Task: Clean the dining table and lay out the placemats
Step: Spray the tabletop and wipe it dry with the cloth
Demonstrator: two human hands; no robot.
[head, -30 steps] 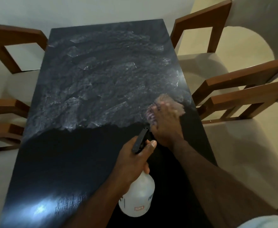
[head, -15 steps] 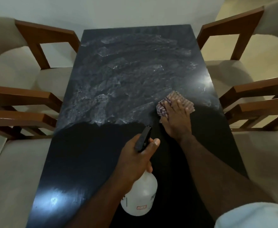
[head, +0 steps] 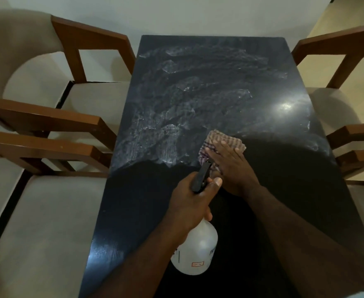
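The black dining table runs away from me; its far half is covered in whitish wet smears, its near half is dark. My right hand lies flat with straight fingers on a checked cloth, pressing it onto the table near the middle at the edge of the smears. My left hand grips the neck of a white spray bottle with a black trigger head, held just above the table in front of me, the nozzle pointing toward the cloth.
Wooden armchairs with cream seats line both long sides: two on the left and two on the right. A pale wall stands just beyond the table's far end. A lamp glare shines on the right of the tabletop.
My right hand has slid the cloth leftward from the table's right edge toward the middle. My head has turned left, bringing the left chairs into view. The spray bottle stays in my left hand.
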